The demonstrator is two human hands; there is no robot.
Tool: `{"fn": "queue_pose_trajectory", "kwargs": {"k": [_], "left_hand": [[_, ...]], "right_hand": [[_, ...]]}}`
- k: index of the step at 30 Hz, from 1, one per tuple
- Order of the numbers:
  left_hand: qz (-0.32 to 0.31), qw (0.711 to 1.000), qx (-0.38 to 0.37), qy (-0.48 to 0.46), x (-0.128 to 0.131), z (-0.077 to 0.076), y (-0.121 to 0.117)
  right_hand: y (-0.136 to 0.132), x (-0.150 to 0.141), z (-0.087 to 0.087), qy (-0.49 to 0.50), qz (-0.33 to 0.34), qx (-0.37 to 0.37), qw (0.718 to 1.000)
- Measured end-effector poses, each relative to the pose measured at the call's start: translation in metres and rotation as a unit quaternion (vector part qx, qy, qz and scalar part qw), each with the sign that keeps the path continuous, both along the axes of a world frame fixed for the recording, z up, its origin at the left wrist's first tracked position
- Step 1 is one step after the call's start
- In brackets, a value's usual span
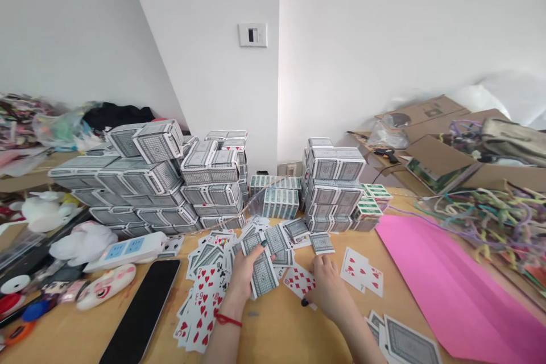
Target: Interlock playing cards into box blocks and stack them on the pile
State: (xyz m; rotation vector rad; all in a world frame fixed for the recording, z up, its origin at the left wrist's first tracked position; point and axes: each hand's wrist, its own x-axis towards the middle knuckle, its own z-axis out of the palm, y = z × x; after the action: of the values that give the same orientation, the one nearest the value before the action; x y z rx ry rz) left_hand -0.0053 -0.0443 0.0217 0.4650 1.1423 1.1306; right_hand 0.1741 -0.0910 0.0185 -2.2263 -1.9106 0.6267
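Note:
My left hand (pixel 246 273) grips a few playing cards (pixel 261 273), grey patterned backs up, with the thumb across them. My right hand (pixel 327 287) is curled over the right edge of a ten of diamonds (pixel 297 280), its thumb on the card near the tabletop. Under and left of my left wrist spreads a heap of face-up cards (pixel 205 296), many of them hearts. Behind my hands lie more loose cards, including a face-down card (pixel 322 243). Right of my right hand rest a few face-up red cards (pixel 362 271).
Tall stacks of card bundles (pixel 145 176) stand behind on the left, with another stack (pixel 335 182) at centre right. Green-edged boxes (pixel 279 202) sit between. A black phone (pixel 143 310), a power strip (pixel 132 250), pink paper (pixel 452 290) and face-down cards (pixel 409 341) flank the work area.

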Motion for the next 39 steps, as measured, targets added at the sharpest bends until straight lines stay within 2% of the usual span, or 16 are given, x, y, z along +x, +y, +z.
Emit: {"fn": "queue_pose_trajectory", "kwargs": {"k": [5, 9, 17, 23, 28, 36, 39], "left_hand": [[0.004, 1.0, -0.001, 0.013, 0.001, 0.0, 0.001], [0.003, 1.0, 0.004, 0.005, 0.002, -0.002, 0.002], [0.003, 1.0, 0.011, 0.011, 0.002, -0.006, 0.002], [0.004, 1.0, 0.008, 0.013, 0.002, -0.007, 0.002], [0.002, 1.0, 0.01, 0.02, 0.003, -0.008, 0.002], [-0.006, 1.0, 0.012, 0.02, 0.003, -0.006, 0.002], [-0.003, 1.0, 0.006, 0.019, 0.003, -0.007, 0.003]], "right_hand": [[0.001, -0.002, -0.001, 0.0, -0.007, -0.039, 0.999], [0.001, -0.004, -0.002, -0.054, 0.002, -0.017, 0.998], [-0.002, -0.011, 0.004, -0.067, 0.0, 0.013, 0.998], [-0.003, -0.02, 0.014, -0.036, -0.022, -0.057, 0.997], [-0.004, -0.019, 0.021, -0.058, 0.004, -0.06, 0.996], [-0.006, -0.018, 0.014, -0.076, 0.019, -0.048, 0.996], [-0.004, -0.015, 0.012, -0.047, 0.024, -0.037, 0.998]]}}
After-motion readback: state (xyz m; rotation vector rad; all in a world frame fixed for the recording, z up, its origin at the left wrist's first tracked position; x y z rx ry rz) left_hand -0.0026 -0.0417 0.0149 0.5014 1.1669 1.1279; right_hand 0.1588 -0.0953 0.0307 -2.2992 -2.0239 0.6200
